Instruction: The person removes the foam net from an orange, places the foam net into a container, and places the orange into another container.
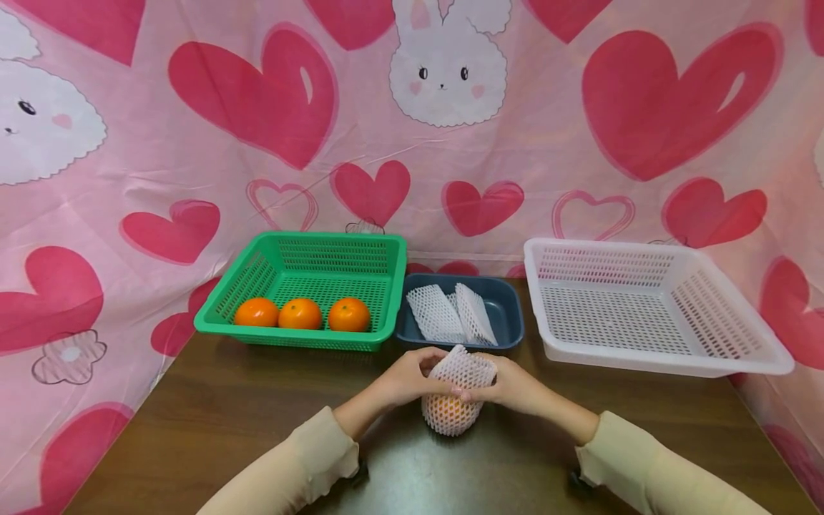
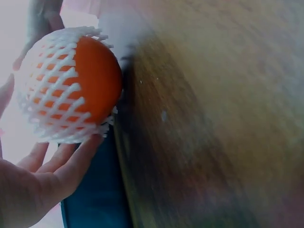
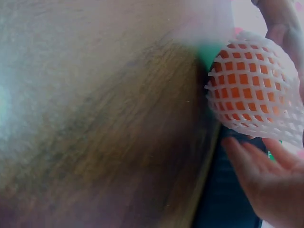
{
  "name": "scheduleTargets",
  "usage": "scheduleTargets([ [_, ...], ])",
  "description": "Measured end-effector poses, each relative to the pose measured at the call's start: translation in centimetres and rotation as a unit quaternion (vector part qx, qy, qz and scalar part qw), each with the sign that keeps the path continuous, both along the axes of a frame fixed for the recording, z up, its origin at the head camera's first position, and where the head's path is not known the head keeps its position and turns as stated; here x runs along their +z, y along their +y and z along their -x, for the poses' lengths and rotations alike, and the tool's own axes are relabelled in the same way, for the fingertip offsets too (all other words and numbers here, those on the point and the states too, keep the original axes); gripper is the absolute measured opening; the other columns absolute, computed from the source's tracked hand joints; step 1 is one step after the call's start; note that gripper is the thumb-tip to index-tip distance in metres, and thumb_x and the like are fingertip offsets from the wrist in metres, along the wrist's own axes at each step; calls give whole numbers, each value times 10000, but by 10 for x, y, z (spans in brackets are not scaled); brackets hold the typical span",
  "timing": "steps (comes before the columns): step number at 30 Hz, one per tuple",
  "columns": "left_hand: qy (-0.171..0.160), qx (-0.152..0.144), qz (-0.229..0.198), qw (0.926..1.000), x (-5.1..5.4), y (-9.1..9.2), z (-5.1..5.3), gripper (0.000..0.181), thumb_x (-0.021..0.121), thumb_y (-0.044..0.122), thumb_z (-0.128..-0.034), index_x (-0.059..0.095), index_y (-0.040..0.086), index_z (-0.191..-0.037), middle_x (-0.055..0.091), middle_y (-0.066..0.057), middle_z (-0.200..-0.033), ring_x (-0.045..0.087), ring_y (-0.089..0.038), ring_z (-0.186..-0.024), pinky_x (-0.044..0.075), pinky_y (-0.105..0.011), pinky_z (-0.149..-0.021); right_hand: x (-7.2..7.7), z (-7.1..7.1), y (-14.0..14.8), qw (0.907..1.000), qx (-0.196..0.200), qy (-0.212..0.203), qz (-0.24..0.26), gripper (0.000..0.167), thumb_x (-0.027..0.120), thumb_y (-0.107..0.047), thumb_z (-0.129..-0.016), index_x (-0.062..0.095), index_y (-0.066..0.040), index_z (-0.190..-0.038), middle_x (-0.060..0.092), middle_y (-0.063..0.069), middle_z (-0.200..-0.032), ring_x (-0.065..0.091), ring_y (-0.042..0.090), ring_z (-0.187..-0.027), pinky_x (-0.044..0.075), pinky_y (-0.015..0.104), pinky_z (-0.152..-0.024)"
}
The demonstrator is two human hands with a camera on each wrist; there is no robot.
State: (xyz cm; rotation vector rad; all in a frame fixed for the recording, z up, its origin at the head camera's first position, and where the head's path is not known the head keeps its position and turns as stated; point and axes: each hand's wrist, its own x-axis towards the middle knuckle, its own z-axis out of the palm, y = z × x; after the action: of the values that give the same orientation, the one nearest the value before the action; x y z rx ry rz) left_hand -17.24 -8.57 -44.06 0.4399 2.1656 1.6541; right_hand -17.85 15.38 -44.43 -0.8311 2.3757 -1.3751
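Observation:
Between both hands, above the table, is an orange (image 2: 100, 78) in a white foam net sleeve (image 1: 453, 416). The sleeve covers one side of the fruit in the left wrist view, while bare orange peel shows at its lower end. My left hand (image 1: 407, 377) holds the sleeved orange from the left, thumb across its front. From the right, my right hand (image 1: 516, 386) grips the sleeve, its thumb meeting the left one. The sleeve's loose upper end stands up between the hands. In the right wrist view, mesh covers the visible side of the orange.
A green basket (image 1: 302, 342) at the back left holds three oranges (image 1: 300, 313). Behind the hands, a dark blue tray (image 1: 511, 315) contains folded foam net sleeves (image 1: 436, 315). A white basket (image 1: 656, 363) stands at the back right. A pink heart-patterned cloth (image 1: 373, 143) hangs behind the wooden table (image 1: 257, 400).

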Motion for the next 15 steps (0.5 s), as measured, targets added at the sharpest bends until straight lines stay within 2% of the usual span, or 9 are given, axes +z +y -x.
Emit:
scheduleTargets([
  [2,18,79,-74,9999,0,0,-1,438,836,116,-852,676,-22,-1236,728,-65,-1072,660,-134,-899,556,-277,-796,-2,0,0,9994,261,-217,87,500,871,-252,-835,674,43,-1188,725,21,-1004,636,107,-866,542,274,-760],
  [4,90,180,-87,9998,0,0,-2,351,821,101,-866,697,-36,-1165,722,-54,-1011,644,-126,-844,548,-261,-748,-2,1,0,9992,355,-196,46,440,884,-238,-819,702,43,-1105,726,-6,-925,626,82,-797,538,262,-704],
  [9,331,394,-95,9986,2,-1,-3,220,806,115,-882,732,-36,-1025,680,-24,-873,567,-128,-753,486,-244,-650,0,2,-5,9999,89,-33,-94,314,893,-267,-807,746,-12,-916,675,-63,-751,547,67,-661,475,245,-584],
  [13,512,535,-118,9972,3,-2,-3,204,806,120,-884,739,-35,-999,678,-23,-854,558,-129,-740,477,-242,-633,2,3,-8,9998,-149,-84,-72,296,892,-274,-808,754,-19,-868,648,-70,-707,524,74,-638,452,241,-567],
  [15,492,544,-132,9972,4,-2,-2,220,813,129,-882,739,-32,-1014,692,-33,-870,571,-133,-746,488,-249,-645,3,4,-9,9995,-285,-80,-83,283,893,-266,-805,752,-24,-843,625,-77,-683,512,71,-626,441,240,-558],
])
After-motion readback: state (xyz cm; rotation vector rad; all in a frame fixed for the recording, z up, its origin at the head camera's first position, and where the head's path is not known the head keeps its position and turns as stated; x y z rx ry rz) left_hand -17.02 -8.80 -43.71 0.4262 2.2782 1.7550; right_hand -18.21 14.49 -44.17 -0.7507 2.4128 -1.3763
